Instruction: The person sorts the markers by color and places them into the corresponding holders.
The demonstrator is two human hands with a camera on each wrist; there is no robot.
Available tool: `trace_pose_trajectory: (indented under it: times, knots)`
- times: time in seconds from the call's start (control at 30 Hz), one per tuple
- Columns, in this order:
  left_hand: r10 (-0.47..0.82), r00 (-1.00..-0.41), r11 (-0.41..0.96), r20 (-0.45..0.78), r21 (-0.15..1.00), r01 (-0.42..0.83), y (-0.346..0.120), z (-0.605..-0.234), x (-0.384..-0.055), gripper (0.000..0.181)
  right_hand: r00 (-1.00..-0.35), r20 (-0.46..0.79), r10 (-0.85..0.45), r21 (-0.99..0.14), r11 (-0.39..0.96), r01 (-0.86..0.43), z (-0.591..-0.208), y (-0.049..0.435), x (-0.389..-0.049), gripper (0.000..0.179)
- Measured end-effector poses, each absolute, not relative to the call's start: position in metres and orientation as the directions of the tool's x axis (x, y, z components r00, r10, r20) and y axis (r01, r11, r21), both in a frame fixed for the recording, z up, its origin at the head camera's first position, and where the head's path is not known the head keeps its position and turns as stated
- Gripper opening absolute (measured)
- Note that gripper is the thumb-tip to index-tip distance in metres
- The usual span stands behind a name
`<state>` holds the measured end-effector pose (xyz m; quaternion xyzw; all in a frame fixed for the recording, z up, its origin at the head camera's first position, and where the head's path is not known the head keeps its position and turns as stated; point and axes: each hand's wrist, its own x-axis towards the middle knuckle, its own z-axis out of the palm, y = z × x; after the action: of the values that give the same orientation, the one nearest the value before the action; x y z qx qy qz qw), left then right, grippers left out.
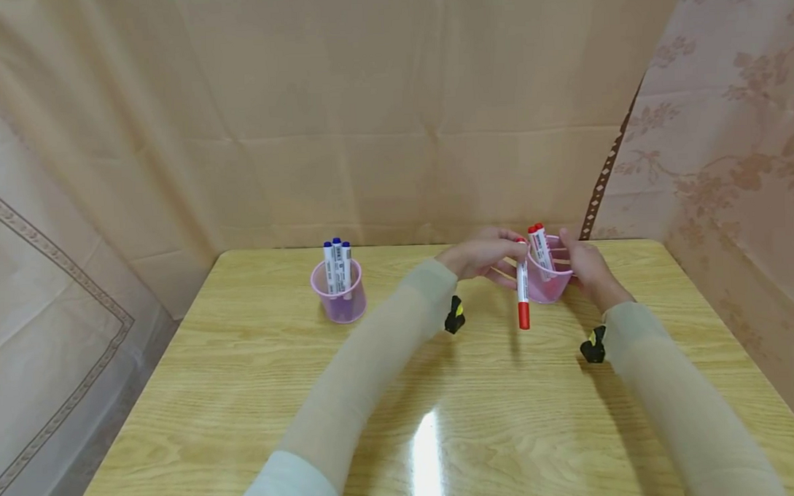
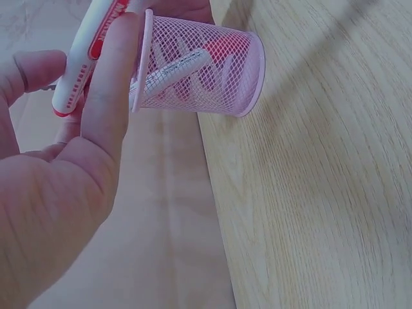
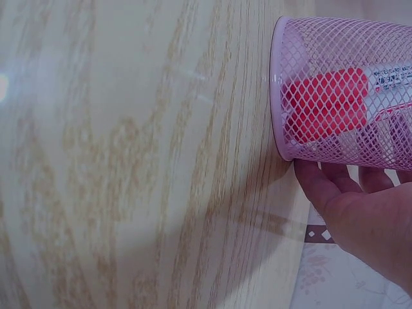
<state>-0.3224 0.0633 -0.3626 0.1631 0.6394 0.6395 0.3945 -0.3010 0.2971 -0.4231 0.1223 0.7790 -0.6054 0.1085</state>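
My left hand point(image 1: 481, 257) pinches a red whiteboard marker point(image 1: 522, 281) between thumb and fingers, just left of a pink mesh pen cup point(image 1: 546, 289). The marker hangs upright, red cap down, in front of the cup's left side. In the left wrist view, its white barrel point(image 2: 77, 64) lies between thumb and finger by the cup's rim. On the cup's right side my right hand point(image 1: 588, 267) holds the cup, its fingers reaching behind the mesh. Inside lean red-ended markers point(image 1: 540, 249), with red caps point(image 3: 328, 103) at the bottom.
A second pink mesh cup point(image 1: 344, 308) stands left on the wooden table point(image 1: 258, 399), holding blue-ended markers point(image 1: 338, 266). Beige curtain cloth point(image 1: 340, 118) hangs behind the table's far edge. Patterned cloth point(image 1: 755, 162) hangs at the right.
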Motion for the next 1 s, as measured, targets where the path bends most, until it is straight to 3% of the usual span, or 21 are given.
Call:
trace_pose_trajectory:
  times: [0.63, 1.0]
  knots:
    - [0.641, -0.728, 0.026, -0.244, 0.954, -0.297, 0.068, -0.3542, -0.3237, 0.045, -0.947, -0.316, 0.052, -0.917, 0.24, 0.319, -0.4285, 0.3009, -0.3033, 0.089]
    - [0.647, -0.719, 0.02, -0.255, 0.948, -0.318, 0.0693, -0.3543, -0.3259, 0.037, -0.947, -0.316, 0.059, -0.919, 0.229, 0.321, -0.4277, 0.3001, -0.3058, 0.084]
